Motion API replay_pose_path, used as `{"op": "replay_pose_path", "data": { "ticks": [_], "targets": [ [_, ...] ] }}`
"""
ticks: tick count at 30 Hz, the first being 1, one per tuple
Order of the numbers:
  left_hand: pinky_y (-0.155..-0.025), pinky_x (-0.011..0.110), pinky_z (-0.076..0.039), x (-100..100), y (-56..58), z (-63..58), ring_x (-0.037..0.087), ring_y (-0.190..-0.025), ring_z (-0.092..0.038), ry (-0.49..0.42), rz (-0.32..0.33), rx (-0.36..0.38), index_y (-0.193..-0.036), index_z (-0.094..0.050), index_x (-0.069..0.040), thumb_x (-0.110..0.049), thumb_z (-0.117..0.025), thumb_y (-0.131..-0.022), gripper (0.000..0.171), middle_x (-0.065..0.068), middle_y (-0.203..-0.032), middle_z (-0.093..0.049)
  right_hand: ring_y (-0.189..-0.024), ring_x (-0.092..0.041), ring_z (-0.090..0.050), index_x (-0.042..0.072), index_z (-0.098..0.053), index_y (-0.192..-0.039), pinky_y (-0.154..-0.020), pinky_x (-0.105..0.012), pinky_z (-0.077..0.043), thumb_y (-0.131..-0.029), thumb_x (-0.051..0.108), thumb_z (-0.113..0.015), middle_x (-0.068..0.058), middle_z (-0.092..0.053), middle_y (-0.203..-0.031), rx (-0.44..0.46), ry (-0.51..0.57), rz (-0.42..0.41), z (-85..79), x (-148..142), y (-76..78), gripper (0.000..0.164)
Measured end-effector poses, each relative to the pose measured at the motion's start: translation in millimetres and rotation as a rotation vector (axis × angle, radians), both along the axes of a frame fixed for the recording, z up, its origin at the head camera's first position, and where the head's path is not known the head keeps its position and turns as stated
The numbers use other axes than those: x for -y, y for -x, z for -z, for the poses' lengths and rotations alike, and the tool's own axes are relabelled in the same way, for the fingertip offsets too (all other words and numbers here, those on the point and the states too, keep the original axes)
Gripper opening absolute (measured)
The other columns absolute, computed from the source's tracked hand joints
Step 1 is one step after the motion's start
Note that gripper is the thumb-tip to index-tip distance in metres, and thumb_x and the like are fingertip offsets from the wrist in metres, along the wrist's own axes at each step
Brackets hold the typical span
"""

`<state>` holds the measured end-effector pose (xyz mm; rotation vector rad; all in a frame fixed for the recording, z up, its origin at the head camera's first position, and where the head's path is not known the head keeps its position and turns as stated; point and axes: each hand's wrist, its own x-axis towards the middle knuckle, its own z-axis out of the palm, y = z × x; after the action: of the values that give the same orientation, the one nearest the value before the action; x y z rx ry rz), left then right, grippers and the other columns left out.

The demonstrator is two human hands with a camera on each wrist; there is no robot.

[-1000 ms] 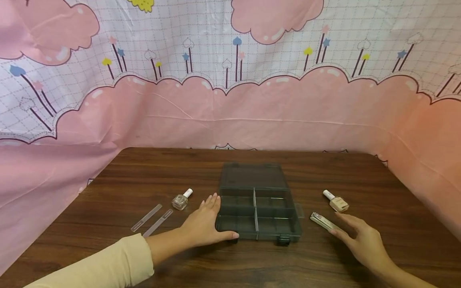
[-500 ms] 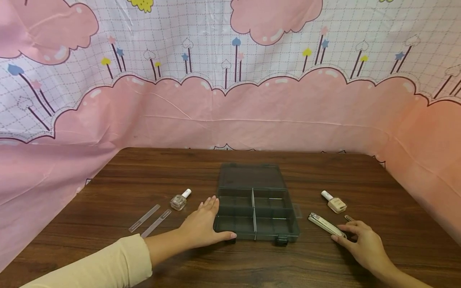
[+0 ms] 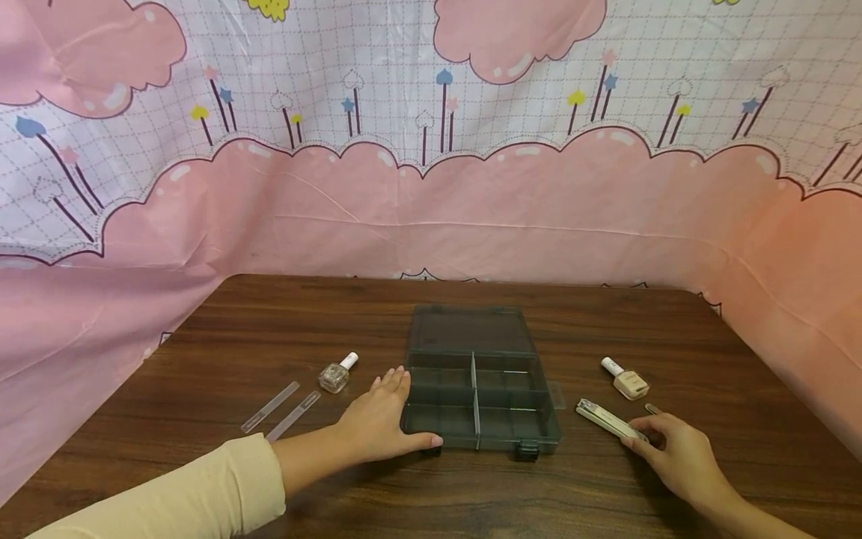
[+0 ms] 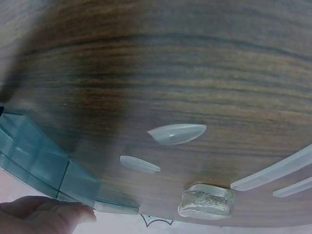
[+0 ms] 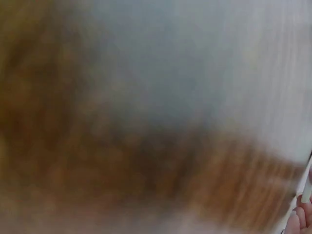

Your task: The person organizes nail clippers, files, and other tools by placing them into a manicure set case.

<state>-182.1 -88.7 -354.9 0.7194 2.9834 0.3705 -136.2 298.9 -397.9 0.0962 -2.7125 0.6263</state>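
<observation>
My left hand (image 3: 377,419) lies with fingers extended against the left side of a dark see-through divided box (image 3: 478,404), thumb along its front edge. The box's lid is folded back, and the compartments in view hold nothing. My right hand (image 3: 680,457) pinches the near end of a pale nail clipper (image 3: 606,419) between thumb and fingers, right of the box. Just beyond those fingers the tip of a thin, small piece (image 3: 652,409) shows, the rest hidden by the hand. The right wrist view is mostly blurred, with fingertips (image 5: 303,217) in its lower right corner.
A beige nail polish bottle (image 3: 631,383) lies on the right. To the left are a glittery nail polish bottle (image 3: 334,377) and two clear strips (image 3: 271,407). Two pale leaf-shaped pieces (image 4: 177,133) show in the left wrist view. A patterned cloth (image 3: 431,224) hangs behind the table.
My right hand's fingers have closed in on the nail clipper's near end, and the small thin piece behind them has come into view. The left hand and the box have stayed in place.
</observation>
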Motion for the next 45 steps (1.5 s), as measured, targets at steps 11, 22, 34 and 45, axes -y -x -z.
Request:
{"op": "replay_pose_path", "data": {
  "ticks": [11, 22, 34, 45],
  "targets": [
    [-0.109, 0.048, -0.032, -1, -0.5, -3.0, 0.041, -0.135, -0.031, 0.002, 0.014, 0.004, -0.138, -0.033, 0.01, -0.066, -0.06, -0.076, 0.102, 0.027, -0.146, -0.03, -0.059, 0.006, -0.04, 0.001, -0.069, -0.084, -0.05, -0.018, -0.04, -0.073, 0.005, -0.075, 0.0, -0.057, -0.071, 0.014, -0.016, -0.037, -4.7, 1, 5.2, 0.013],
    [-0.108, 0.048, -0.034, 0, -0.3, -2.5, 0.043, -0.133, -0.033, 0.002, 0.004, 0.008, -0.139, -0.033, 0.009, -0.067, -0.059, -0.076, 0.102, 0.026, -0.147, -0.03, -0.06, 0.008, -0.042, -0.001, -0.068, -0.085, -0.049, -0.017, -0.041, -0.071, 0.002, -0.075, -0.003, -0.061, -0.075, -0.067, 0.011, -0.059, -13.7, 5, 10.1, 0.015],
    [-0.106, 0.049, -0.037, 0, 0.1, -1.0, 0.042, -0.133, -0.033, 0.004, 0.0, -0.002, -0.139, -0.032, 0.009, -0.067, -0.059, -0.075, 0.103, 0.026, -0.147, -0.03, -0.062, 0.007, -0.04, 0.003, -0.068, -0.083, -0.049, -0.018, -0.039, -0.07, 0.0, -0.076, -0.002, -0.062, -0.074, -0.179, 0.039, -0.115, -29.6, 18, 23.9, 0.015],
    [-0.102, 0.051, -0.041, 0, 0.2, 0.2, 0.045, -0.131, -0.035, 0.001, -0.005, 0.0, -0.14, -0.032, 0.008, -0.068, -0.059, -0.076, 0.103, 0.025, -0.147, -0.029, -0.062, 0.006, -0.041, 0.003, -0.068, -0.084, -0.048, -0.017, -0.038, -0.071, -0.002, -0.075, 0.0, -0.06, -0.074, -0.236, 0.082, -0.201, -42.0, 37, 45.5, 0.015]
  ]
}}
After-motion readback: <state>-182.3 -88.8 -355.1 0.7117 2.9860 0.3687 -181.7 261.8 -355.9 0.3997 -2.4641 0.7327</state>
